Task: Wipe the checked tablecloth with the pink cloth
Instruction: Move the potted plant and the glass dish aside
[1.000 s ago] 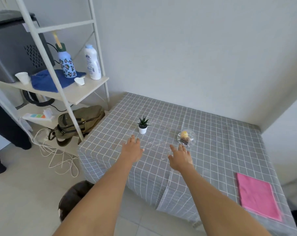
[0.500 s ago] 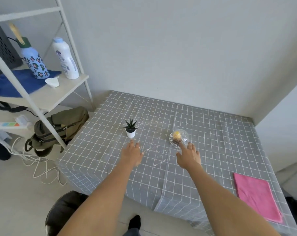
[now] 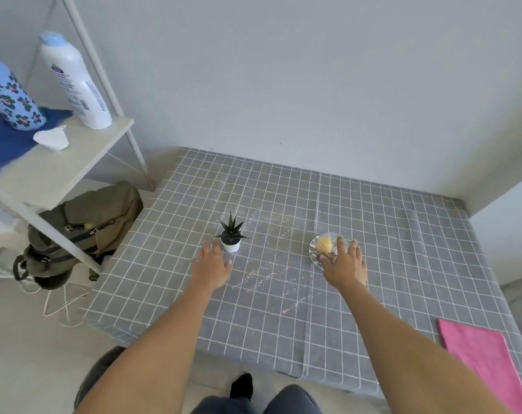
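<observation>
From the head camera, both arms are reaching out over the checked tablecloth (image 3: 373,234). The left hand (image 3: 211,266) is hovering with its fingers straight and loosely spread, holding nothing, its fingertips just beside a small potted plant (image 3: 231,236) in a white pot. The right hand (image 3: 344,262) is lying with straight fingers over the near edge of a clear glass dish (image 3: 319,249) that is carrying a yellow cake (image 3: 324,244); whether the fingers are touching the dish cannot be told. A wet, glistening patch (image 3: 268,264) is showing on the cloth between the two hands. The pink cloth (image 3: 486,360) is lying flat on the tablecloth well to the right of the right hand and nearer the person, by the table's near right corner, untouched.
</observation>
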Motion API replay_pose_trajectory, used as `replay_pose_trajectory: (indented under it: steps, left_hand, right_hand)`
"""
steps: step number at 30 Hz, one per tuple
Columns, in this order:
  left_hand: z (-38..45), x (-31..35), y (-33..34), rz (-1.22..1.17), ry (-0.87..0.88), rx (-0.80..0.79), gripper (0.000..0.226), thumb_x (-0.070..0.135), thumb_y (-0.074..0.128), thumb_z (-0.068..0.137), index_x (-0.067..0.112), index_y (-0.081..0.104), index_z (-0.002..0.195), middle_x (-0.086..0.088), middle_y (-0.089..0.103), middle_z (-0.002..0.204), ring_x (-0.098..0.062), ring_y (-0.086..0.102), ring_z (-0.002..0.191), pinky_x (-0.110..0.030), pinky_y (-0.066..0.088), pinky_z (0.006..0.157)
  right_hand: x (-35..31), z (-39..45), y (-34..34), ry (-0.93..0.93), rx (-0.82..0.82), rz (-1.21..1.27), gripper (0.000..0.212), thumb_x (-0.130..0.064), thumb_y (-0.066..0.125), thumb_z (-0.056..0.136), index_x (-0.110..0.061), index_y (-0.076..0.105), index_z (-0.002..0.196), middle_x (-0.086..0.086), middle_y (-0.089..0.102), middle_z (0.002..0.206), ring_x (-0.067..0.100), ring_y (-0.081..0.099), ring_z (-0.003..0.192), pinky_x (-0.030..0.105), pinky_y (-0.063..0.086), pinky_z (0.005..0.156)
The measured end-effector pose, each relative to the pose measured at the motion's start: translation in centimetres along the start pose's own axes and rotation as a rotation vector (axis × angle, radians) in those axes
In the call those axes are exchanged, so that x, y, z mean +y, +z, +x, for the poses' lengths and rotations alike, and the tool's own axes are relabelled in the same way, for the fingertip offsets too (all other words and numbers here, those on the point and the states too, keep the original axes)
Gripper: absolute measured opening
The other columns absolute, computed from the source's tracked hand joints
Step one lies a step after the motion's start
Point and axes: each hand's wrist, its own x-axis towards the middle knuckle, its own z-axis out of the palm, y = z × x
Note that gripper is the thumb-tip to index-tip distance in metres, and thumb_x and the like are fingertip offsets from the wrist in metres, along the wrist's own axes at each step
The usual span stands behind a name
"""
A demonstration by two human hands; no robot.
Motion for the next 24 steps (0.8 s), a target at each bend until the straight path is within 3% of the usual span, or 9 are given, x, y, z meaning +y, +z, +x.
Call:
replay_pose_trajectory:
  steps: [4,10,15,21,24]
  left_hand:
    - [1.5,-0.4,0.6,-0.060,0.024,0.105,0.072,0.039,0.048,0.096,0.003,0.017,0.149,-0.016,0.018,0.157,-0.031,0.019,0.145,-0.046,0.025,0.116]
    - [2.5,0.3,2.4,-0.428,0.022,0.287,0.071,0.032,0.066,0.088,0.001,0.033,0.143,-0.012,0.033,0.151,-0.030,0.034,0.138,-0.046,0.036,0.109]
    - [3.8,1.1,3.7,-0.640,0.038,0.352,0.064,0.028,0.074,0.082,0.005,0.044,0.133,-0.013,0.048,0.141,-0.029,0.048,0.128,-0.046,0.045,0.101]
    - [4.2,2.3,4.5,-0.715,-0.006,0.444,0.047,0.028,0.074,0.082,0.002,0.058,0.117,-0.013,0.064,0.120,-0.027,0.060,0.113,-0.045,0.048,0.095]
    - [4.4,2.4,4.7,-0.707,-0.006,0.485,0.045,0.026,0.073,0.083,0.000,0.058,0.117,-0.014,0.064,0.121,-0.028,0.059,0.114,-0.045,0.047,0.096]
  right_hand:
    - [0.5,1.2,1.3,0.028,0.023,0.082,0.084,-0.047,0.053,0.094,-0.025,0.000,0.155,0.014,0.001,0.162,0.031,0.004,0.149,0.047,0.014,0.117]
    - [1.4,2.7,3.9,0.030,0.061,0.315,0.103,-0.046,0.074,0.078,-0.029,0.005,0.153,0.013,0.004,0.161,0.036,0.013,0.146,0.055,0.027,0.113]
    - [1.7,3.4,6.0,0.015,0.169,0.453,0.110,-0.052,0.081,0.067,-0.036,0.011,0.150,0.012,0.007,0.160,0.040,0.022,0.142,0.059,0.042,0.100]
    - [2.1,4.3,8.0,-0.034,0.279,0.503,0.112,-0.054,0.085,0.060,-0.034,0.015,0.147,0.017,0.023,0.153,0.039,0.028,0.139,0.064,0.040,0.099]
    - [2.1,4.7,8.2,-0.061,0.322,0.495,0.109,-0.056,0.083,0.062,-0.029,0.018,0.145,0.016,0.031,0.147,0.037,0.033,0.135,0.061,0.039,0.101]
